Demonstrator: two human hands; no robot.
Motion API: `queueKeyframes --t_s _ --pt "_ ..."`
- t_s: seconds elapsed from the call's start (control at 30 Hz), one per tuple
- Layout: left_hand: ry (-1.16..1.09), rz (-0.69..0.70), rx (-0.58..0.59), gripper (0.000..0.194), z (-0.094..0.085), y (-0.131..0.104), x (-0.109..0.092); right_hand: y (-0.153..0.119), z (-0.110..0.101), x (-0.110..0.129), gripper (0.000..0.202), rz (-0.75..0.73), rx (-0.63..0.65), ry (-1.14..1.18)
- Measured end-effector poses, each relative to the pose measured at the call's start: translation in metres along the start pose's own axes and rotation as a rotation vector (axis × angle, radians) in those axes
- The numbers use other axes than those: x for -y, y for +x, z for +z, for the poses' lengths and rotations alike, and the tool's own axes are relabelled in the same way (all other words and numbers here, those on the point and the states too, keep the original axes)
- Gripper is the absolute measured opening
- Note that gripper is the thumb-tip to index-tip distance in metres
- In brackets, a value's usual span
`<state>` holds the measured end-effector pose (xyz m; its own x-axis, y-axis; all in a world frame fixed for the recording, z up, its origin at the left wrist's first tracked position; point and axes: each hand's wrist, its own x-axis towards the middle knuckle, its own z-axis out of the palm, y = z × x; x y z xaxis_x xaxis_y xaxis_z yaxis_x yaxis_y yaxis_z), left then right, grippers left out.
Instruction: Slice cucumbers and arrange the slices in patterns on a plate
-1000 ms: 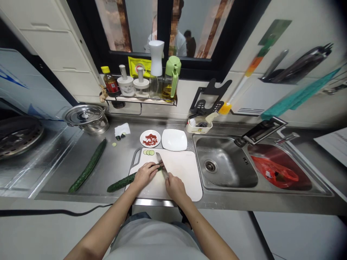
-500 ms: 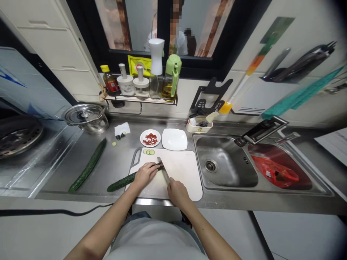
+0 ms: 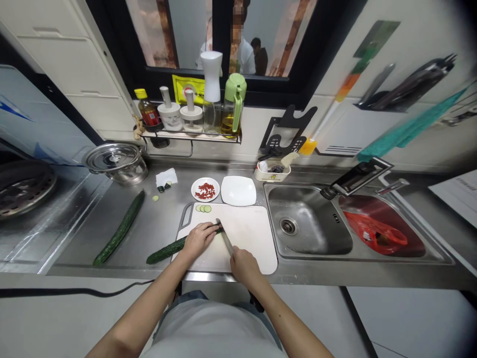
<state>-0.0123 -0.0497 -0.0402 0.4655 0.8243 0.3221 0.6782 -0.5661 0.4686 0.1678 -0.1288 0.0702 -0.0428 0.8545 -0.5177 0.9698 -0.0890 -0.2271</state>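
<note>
My left hand is closed over a dark green cucumber, holding it against the white cutting board. The cucumber's left end sticks out past the board's edge. In my right hand is the handle of a knife; its blade stands at the cucumber's right end, close to my left fingertips. Whether the blade is in the flesh I cannot tell. A few overlapping cucumber slices lie at the board's upper left. A second, whole cucumber rests on the steel counter to the left.
Behind the board stand a plate of red pieces and a white plate. A double sink with a red bag is at the right. A lidded pot and a paper scrap with cucumber ends sit at the left.
The whole view has shifted slightly. Both hands, the knife and the cucumber keep nearly the same places on the board.
</note>
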Motion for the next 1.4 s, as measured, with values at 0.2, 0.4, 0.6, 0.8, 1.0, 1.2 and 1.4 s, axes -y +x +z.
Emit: queueKeyframes --t_s 0.2,0.4,0.6,0.8,1.0,1.2,1.4 --pt "-0.019 -0.008 0.0 0.028 -0.001 0.0 -0.001 0.002 -0.001 0.004 0.031 0.005 -0.009 0.002" --pt "-0.01 -0.011 0.004 0.028 -0.001 0.0 -0.001 -0.005 0.005 -0.001 0.031 0.003 0.01 -0.001" --pt "-0.012 -0.02 0.013 0.028 -0.001 0.0 -0.001 -0.003 0.003 0.002 0.031 0.01 0.019 -0.021" --pt "0.006 -0.009 0.008 0.028 0.0 0.0 0.0 0.005 -0.001 0.008 0.031 0.012 0.004 -0.004" --pt "0.0 -0.016 0.007 0.027 -0.001 0.0 -0.001 0.0 0.003 0.004 0.031 0.017 0.007 -0.003" --pt "-0.012 -0.012 0.003 0.027 -0.001 0.0 -0.002 0.0 0.005 0.003 0.03 0.009 0.019 -0.012" --pt "-0.019 -0.012 -0.006 0.027 0.0 0.0 -0.001 0.007 0.001 0.009 0.03 0.014 0.03 -0.008"
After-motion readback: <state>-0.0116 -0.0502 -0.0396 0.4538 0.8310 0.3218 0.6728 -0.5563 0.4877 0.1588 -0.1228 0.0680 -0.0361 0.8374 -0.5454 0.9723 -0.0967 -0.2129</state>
